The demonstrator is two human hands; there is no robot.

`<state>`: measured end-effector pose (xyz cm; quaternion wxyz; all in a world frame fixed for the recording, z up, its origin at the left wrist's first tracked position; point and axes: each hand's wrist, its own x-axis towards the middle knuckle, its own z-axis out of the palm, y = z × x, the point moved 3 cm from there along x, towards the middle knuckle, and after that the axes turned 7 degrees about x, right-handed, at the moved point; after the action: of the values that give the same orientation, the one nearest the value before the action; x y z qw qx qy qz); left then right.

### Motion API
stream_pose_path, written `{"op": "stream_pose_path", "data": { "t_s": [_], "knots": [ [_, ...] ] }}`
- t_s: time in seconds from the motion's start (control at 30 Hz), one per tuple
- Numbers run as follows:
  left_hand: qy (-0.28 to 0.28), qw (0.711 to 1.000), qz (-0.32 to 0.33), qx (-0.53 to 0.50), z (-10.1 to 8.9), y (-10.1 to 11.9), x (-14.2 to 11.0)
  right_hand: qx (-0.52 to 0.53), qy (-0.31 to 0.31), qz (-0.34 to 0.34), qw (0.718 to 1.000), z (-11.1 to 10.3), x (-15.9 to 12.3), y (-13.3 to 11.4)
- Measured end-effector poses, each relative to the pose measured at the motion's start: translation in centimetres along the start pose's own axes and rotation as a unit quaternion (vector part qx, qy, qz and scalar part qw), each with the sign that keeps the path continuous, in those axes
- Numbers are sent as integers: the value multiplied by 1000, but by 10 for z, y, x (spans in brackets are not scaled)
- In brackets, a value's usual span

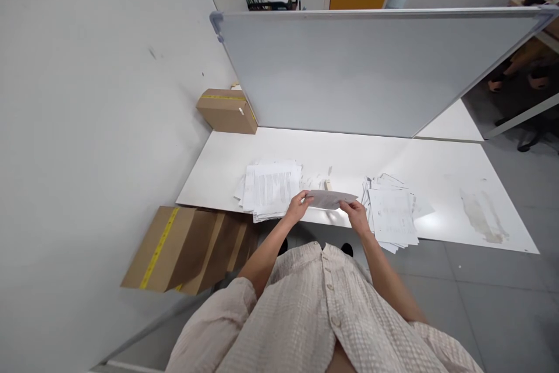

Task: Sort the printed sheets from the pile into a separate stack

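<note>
Between my two hands a sheet of paper (pixel 328 199) is held up above the table's front edge, its face tilted toward me. My left hand (pixel 299 208) pinches its left end. At the right end, my right hand (pixel 356 216) grips the paper between thumb and fingers. To the left lies a stack of printed papers (pixel 273 189), loosely piled. A second, untidy pile of papers (pixel 394 216) lies beside my right hand and overhangs the front edge. Behind the held sheet, a small pale block-shaped object (pixel 327 185) rests on the table, partly hidden.
A whiteboard (pixel 349 70) stands upright along the back of the white table (pixel 454 187). One cardboard box (pixel 229 111) sits at the table's back left corner. More cardboard boxes (pixel 174 245) with yellow tape stand left of me, against the wall (pixel 87 128).
</note>
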<state>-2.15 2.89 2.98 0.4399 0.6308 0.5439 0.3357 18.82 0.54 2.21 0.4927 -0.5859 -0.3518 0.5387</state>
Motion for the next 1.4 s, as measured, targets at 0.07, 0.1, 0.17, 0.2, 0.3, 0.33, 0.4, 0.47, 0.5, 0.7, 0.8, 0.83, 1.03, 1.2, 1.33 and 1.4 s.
{"op": "stream_pose_path", "data": {
  "t_s": [0.07, 0.1, 0.17, 0.2, 0.3, 0.33, 0.4, 0.47, 0.5, 0.7, 0.8, 0.83, 1.03, 1.2, 1.33, 1.4],
  "knots": [
    [-17, 1000, -4, 8, -2, 0, 1, 36, -17, 12, 999, -2, 0, -1],
    [-25, 999, -8, 23, -4, 1, 2, 40, -28, 18, 999, -5, -1, -2],
    [-31, 997, -10, 73, -8, 4, 2, -1, -33, 16, 999, -13, -3, -7],
    [-30, 994, -2, 103, -10, 8, 2, -45, -17, 2, 999, -19, -4, -12],
    [-26, 976, 60, 207, -13, 25, 3, -206, 64, -78, 973, -37, -12, -32],
    [-28, 965, 88, 246, -12, 32, 3, -247, 72, -106, 961, -40, -15, -39],
    [-34, 935, 140, 323, -5, 44, 1, -292, 27, -143, 945, -39, -19, -47],
    [-42, 901, 182, 391, 4, 53, -3, -314, -58, -153, 935, -35, -20, -47],
    [-47, 886, 199, 417, 9, 55, -5, -326, -96, -151, 928, -33, -21, -44],
    [-59, 869, 227, 435, 11, 44, -15, -338, -156, -137, 918, -44, -23, -15],
    [-47, 914, 191, 355, -2, 28, -12, -257, -130, -120, 950, -55, -25, -1],
    [-40, 930, 174, 320, -5, 22, -10, -231, -120, -109, 959, -57, -25, 5],
    [-34, 979, 3, 202, -8, -17, 0, -159, -49, -25, 986, -59, -21, 42],
    [-48, 990, -10, 132, -3, -24, 2, -162, -46, -17, 986, -58, -18, 47],
    [-46, 991, -6, 124, -2, -21, 4, -169, -41, -8, 985, -56, -18, 43],
    [-56, 989, -13, 136, -2, -21, 6, -173, -31, 9, 984, -55, -17, 42]
  ]
}}
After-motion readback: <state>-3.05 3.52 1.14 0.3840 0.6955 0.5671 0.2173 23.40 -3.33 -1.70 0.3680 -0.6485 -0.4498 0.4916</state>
